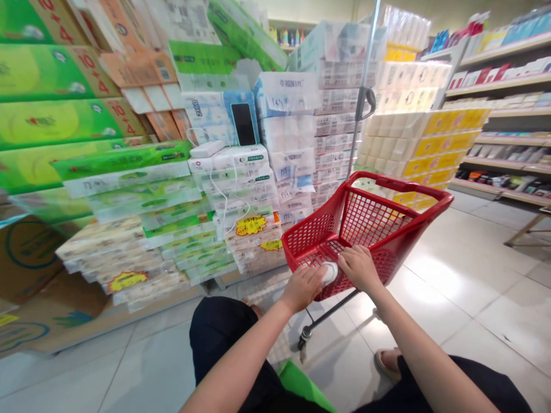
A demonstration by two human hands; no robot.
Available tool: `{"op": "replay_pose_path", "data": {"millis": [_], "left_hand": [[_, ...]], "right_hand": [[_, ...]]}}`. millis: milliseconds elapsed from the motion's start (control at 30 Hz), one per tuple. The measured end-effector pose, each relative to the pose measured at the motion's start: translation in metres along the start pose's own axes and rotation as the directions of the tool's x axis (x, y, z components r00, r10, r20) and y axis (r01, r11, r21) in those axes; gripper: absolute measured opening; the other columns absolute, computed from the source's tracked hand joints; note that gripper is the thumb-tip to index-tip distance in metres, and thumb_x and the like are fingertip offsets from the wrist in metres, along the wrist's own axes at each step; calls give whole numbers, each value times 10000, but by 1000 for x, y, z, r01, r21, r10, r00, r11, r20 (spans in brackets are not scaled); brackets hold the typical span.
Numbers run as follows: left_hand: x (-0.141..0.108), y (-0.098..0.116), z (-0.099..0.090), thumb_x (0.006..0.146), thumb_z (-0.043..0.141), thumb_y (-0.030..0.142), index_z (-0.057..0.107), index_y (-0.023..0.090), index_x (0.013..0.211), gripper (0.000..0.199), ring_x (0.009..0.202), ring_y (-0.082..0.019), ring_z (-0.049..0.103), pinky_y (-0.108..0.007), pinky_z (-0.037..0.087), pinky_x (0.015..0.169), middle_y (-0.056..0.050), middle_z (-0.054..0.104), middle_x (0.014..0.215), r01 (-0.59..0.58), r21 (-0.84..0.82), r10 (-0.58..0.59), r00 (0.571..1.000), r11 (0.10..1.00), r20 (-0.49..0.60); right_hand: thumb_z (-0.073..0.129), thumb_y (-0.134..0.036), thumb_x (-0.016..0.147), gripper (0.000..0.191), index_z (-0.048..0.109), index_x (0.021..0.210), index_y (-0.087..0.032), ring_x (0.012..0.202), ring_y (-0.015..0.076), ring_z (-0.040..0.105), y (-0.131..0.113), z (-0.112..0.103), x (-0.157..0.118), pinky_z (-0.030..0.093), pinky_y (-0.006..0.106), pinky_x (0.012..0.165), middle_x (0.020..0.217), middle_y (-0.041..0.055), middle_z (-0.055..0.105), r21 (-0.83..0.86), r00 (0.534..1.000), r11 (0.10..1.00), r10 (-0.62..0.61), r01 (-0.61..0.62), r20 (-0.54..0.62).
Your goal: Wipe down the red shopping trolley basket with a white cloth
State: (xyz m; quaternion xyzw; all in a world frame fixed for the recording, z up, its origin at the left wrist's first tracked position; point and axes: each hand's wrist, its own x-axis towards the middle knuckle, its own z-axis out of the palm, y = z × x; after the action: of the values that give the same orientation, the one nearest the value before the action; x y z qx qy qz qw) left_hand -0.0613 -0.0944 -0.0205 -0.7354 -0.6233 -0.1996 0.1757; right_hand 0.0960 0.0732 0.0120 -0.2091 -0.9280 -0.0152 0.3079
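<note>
A red plastic shopping cart (pixel 387 252) with mesh sides stands in front of me. My left hand (pixel 302 287) is at the near edge of its basket, fingers bent around a small white wad (pixel 330 273) that looks like cloth or tissue. This wad lies against the red rim, partly covered by the fingers. Just to the right, my right hand (pixel 358 267) grips the same edge, its fingers curled over the rim toward the inside. Both palms face away from view.
Stacked tissue packs (pixel 172 201) fill the left and middle. A phone (pixel 244 124) leans there beside a white device (pixel 207 149) with cables. A metal pole (pixel 365 74) rises behind the cart. Shelves (pixel 503 92) line the right. A cardboard box (pixel 51 287) sits at lower left.
</note>
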Motion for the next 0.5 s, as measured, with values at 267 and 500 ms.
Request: {"op": "replay_pose_path", "data": {"millis": [267,500], "left_hand": [[-6,-55,-8,998,376,314,371,216,1424,438,1247,-192,474,-432,295,1155,-78,549,1324,-178,-161,191,979,971,74],[-12,-90,-9,999,388,296,408,239,1410,416,1360,-187,382,-462,222,1207,-56,522,1369,-66,-102,77,992,993,99]], "right_hand": [[432,-228,930,309,525,636,-200,730,157,456,9,1,0,259,352,785,699,7,603,31,999,999,-30,30,-26],[429,-215,928,304,520,638,-196,732,151,464,9,-2,-3,267,349,803,693,4,600,54,1000,998,-21,22,-18]]}}
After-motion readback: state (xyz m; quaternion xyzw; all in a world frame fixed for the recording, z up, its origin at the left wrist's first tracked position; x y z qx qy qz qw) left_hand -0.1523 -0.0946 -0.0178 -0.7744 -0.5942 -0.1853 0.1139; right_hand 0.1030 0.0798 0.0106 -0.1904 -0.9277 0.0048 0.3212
